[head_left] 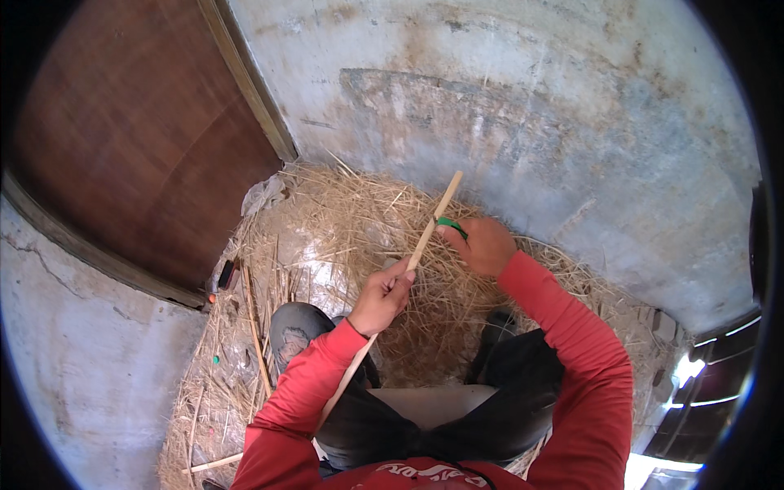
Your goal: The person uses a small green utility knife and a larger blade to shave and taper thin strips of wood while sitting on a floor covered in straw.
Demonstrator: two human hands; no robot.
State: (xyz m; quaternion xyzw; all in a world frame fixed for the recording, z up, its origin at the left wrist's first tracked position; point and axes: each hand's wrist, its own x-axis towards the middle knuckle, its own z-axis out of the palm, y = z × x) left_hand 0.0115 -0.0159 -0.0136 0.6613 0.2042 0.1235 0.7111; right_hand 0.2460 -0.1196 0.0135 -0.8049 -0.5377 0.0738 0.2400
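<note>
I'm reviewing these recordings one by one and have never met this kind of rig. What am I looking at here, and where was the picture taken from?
There is no machine: these are a person's bare hands. The single picture comes from a wide fisheye camera worn on the head, looking down, so straight edges bend near the dark rim. Picture left is the person's left.

The left hand grips a long, pale, wood-like strip that slants up and away. The right hand holds a small, bright green object at the strip; its exact kind is hard to tell.

Dry, straw-coloured strands litter the floor. Beyond are a stained, pale grey wall and, at left, a reddish-brown door-like panel.
</note>
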